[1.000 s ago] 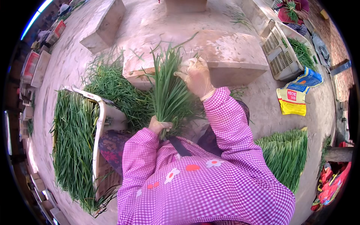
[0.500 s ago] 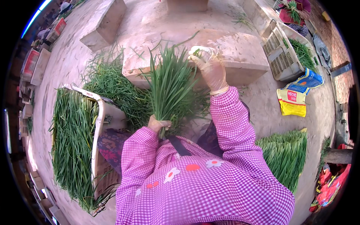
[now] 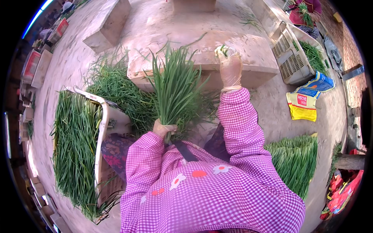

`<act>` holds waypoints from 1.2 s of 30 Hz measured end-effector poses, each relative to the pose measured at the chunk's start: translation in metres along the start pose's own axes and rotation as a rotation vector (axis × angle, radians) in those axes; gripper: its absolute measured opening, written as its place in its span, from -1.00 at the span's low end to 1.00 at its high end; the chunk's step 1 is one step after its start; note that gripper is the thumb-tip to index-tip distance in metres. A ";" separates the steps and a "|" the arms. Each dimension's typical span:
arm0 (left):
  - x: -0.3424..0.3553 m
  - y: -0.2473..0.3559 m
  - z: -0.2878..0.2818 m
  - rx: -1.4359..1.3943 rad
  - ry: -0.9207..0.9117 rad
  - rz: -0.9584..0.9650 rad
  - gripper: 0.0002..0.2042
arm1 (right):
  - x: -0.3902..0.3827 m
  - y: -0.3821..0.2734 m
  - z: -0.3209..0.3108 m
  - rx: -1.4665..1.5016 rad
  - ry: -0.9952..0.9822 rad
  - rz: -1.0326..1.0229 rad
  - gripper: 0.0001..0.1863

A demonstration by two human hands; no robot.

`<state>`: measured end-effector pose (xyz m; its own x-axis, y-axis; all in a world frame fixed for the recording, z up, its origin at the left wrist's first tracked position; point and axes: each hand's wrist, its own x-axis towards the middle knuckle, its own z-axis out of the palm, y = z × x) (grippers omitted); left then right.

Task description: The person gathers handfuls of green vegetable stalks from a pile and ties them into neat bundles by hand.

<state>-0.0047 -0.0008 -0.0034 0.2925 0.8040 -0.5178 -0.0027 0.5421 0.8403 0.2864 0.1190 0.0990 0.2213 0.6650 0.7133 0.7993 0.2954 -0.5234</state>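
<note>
My left hand (image 3: 164,129) is closed round the lower stems of an upright bunch of garlic chives (image 3: 175,87), its long flat green leaves fanning out away from me. To the right of the leaf tips, my right hand (image 3: 230,68) is held out over a low concrete block (image 3: 254,50). It wears a thin pale glove, and its fingers curl round a small piece of green chive leaf (image 3: 223,49). That hand is apart from the bunch. Loose chive leaves (image 3: 120,83) lie heaped on the floor beyond my left hand.
At my left stands a pale plastic crate (image 3: 101,128) packed with chives. More chives (image 3: 295,165) lie in rows at my right. Farther off are another crate (image 3: 287,54), a yellow and blue bag (image 3: 305,101) and a person (image 3: 305,15) holding greens. Another concrete block (image 3: 107,29) lies far left.
My right hand has moved to the right, away from the bunch, with the green piece in its fingers. My left hand stays on the bunch, which leans slightly more left.
</note>
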 end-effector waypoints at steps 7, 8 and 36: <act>0.002 -0.001 0.000 0.009 0.044 0.028 -0.74 | -0.005 -0.015 -0.010 0.206 -0.331 -0.105 -0.72; 0.001 -0.001 0.001 0.008 0.055 0.027 -0.74 | -0.007 -0.018 -0.007 0.130 -0.389 -0.183 -0.70; 0.004 -0.005 -0.008 0.346 0.162 0.152 -0.62 | 0.000 -0.027 -0.025 0.325 -0.471 0.172 -0.71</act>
<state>-0.0106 0.0018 -0.0110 0.1595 0.9115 -0.3790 0.2957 0.3222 0.8993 0.2783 0.0936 0.1245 0.0014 0.9324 0.3613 0.5453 0.3022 -0.7819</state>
